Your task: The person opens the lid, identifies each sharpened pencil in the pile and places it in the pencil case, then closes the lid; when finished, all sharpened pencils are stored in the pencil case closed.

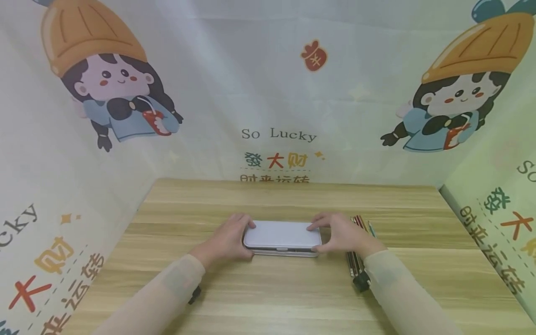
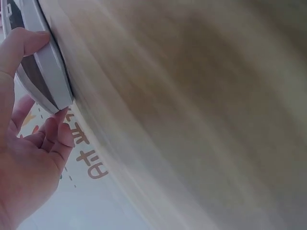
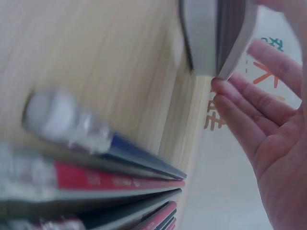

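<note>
A flat white pencil case [image 1: 281, 234] lies lengthwise across the table, its clasp towards me. A dark gap shows between its lid and base along the near side. My left hand [image 1: 228, 238] grips the left end, thumb at the near side and fingers at the far corner. In the left wrist view that thumb [image 2: 36, 42] presses against the side of the case [image 2: 50, 62]. At the other end my right hand [image 1: 341, 231] holds the right edge between thumb and fingers. Several pencils [image 3: 120, 182] lie close beside and partly beneath the right wrist.
The wooden table [image 1: 251, 298] reaches back to a printed cloth [image 1: 209, 93] that hangs behind and at both sides. Small black devices [image 1: 361, 282] sit at the wrists. The right forearm hides part of the pencils [image 1: 353, 263].
</note>
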The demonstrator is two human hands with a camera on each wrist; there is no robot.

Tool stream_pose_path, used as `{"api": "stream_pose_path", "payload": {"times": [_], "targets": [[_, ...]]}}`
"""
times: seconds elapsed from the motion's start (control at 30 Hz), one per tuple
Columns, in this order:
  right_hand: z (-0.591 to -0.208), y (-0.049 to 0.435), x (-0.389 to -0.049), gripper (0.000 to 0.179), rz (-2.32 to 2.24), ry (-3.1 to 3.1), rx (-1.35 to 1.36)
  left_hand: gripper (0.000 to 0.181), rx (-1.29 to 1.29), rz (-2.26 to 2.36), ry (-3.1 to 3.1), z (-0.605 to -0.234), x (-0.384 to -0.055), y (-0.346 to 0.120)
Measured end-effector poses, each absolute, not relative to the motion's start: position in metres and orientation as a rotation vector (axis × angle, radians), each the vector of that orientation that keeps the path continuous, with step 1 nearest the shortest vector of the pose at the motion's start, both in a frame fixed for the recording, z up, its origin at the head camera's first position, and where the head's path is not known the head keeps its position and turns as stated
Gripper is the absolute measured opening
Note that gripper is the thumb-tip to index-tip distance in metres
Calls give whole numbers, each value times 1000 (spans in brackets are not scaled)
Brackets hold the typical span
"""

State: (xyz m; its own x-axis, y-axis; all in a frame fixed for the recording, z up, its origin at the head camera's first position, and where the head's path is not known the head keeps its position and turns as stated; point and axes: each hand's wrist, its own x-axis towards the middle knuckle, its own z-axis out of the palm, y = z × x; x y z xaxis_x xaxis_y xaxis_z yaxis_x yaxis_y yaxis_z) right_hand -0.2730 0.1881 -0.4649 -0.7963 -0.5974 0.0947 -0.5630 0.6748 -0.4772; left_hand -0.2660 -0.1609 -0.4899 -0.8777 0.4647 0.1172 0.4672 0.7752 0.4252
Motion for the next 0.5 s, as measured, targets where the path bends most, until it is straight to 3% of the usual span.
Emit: {"api": "stream_pose_path", "payload": {"times": [0.5], "targets": [[-468,190,-273,49,-761,2817,-1011,71,-786,-872,-2973,-491,-266,-169]]}}
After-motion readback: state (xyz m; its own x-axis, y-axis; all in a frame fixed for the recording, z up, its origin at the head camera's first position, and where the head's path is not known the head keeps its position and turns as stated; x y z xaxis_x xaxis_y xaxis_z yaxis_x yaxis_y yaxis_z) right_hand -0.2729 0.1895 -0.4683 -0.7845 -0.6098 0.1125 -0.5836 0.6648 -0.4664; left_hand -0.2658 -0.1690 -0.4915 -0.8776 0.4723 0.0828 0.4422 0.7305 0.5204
